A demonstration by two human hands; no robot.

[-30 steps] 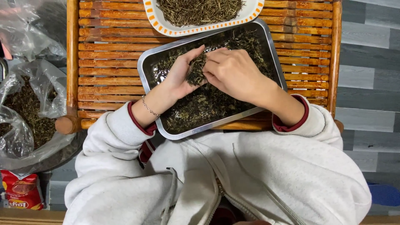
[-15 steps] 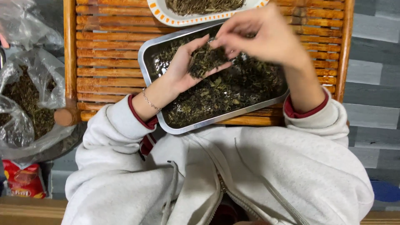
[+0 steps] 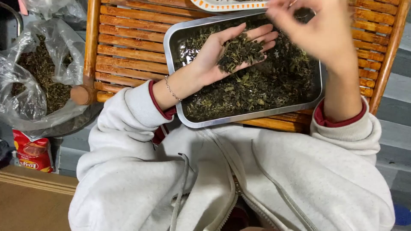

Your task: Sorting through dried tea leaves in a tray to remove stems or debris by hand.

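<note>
Since half a second ago the right hand (image 3: pixel 319 28) has lifted further up and away from the pile, toward the top edge of the head view, and the whole scene has slid a bit to the right in the frame. That hand is blurry now, fingers bunched loosely, and I honestly can't tell if it's pinching anything.

The left hand (image 3: pixel 227 53) lies palm up and wide open over the metal tray (image 3: pixel 239 117), cupping a small heap of dried leaves (image 3: pixel 239 51) on the palm and fingers. A thin bracelet (image 3: pixel 171 90) sits on that wrist. More of the same dark leaves cover the tray bottom under and around the hand.

The tray sits on a wooden slatted rack (image 3: pixel 128 47), and just past it at the top edge peeks a white dish (image 3: pixel 222 5) with an orange-dotted rim. Off to the left, a clear plastic bag (image 3: pixel 34 85) holds more dried leaves, with a red packet (image 3: pixel 32 152) below it. Grey hoodie sleeves with red cuffs frame everything.
</note>
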